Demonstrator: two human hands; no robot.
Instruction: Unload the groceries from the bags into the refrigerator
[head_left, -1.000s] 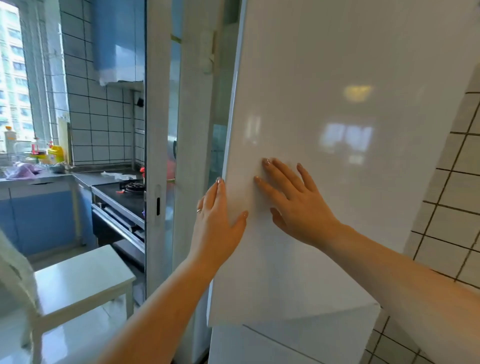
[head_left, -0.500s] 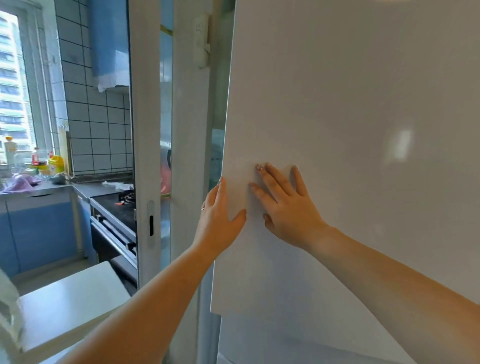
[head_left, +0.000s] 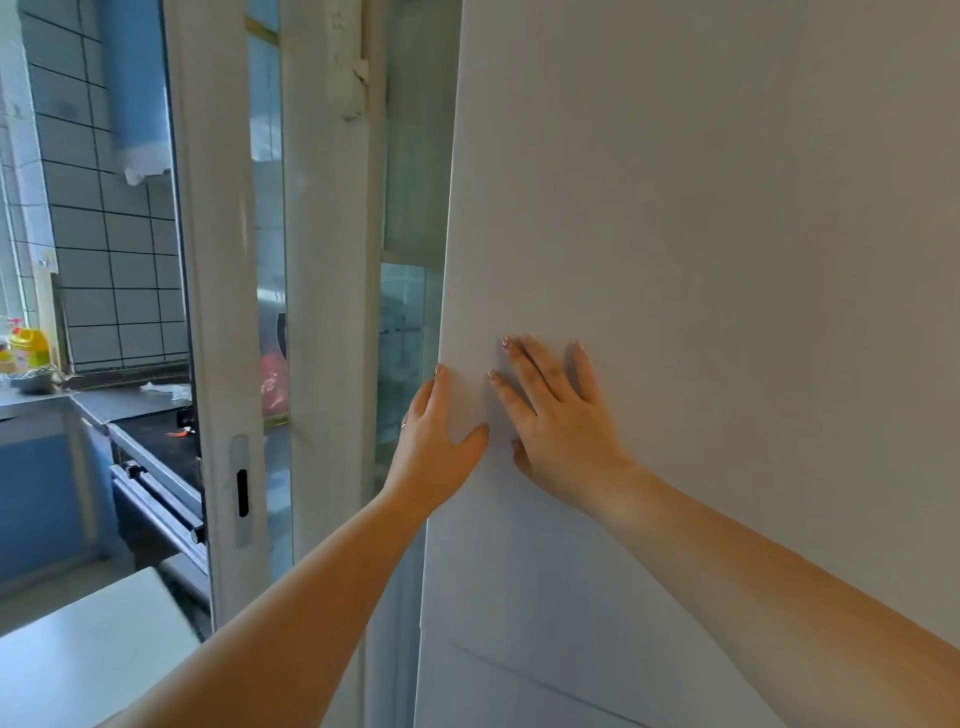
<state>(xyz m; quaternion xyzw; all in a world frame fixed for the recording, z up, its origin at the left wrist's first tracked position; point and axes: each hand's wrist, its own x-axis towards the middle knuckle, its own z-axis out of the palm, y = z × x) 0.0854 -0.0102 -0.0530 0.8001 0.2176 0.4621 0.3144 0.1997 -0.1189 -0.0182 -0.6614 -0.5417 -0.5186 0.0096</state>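
Head view, nearest first: two bare forearms rise from the bottom edge toward the middle of the frame. The right hand (head_left: 558, 415) lies flat with fingers spread on the tall, smooth white refrigerator door (head_left: 701, 260), which fills the right half. The left hand (head_left: 434, 447) is open too, thumb on the door face and fingers along its left edge; whether they curl behind it I cannot tell. Neither hand holds anything. At lower left sits a pale white tabletop (head_left: 88, 654), cut off by the frame. Beyond it stands a white sliding door frame (head_left: 218, 312), and farther off, at upper left, a blue-tiled kitchen wall (head_left: 114, 249) above a grey counter (head_left: 130, 402). No bags or groceries show, and the refrigerator's inside is hidden, so progress cannot be read; judging by the hands, the door is being closed or opened.
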